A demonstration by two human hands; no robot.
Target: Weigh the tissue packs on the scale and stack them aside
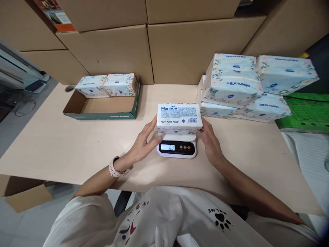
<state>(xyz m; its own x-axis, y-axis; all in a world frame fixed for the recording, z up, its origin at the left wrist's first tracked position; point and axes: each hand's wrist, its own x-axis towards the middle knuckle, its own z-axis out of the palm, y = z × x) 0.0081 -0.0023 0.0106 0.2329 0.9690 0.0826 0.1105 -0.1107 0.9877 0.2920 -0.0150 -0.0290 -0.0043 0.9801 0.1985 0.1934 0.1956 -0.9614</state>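
A soft pack of tissues (179,118), printed "Manhua", is held between my two hands over a small white kitchen scale (177,154). My left hand (144,142) presses its left side, thumb near the lower front corner. On the opposite side, my right hand (210,142) grips the pack's right end, its fingertips partly hidden. The scale's lit display reads 0.0, and the pack covers most of its platform. Whether the pack touches the platform cannot be made out.
At the left, a shallow green-edged carton (110,116) holds two tissue packs (119,85) along its back. Several more packs (231,91) are stacked at the right. Large cardboard boxes (192,51) wall off the table's back. A green crate (308,111) is beyond the right edge.
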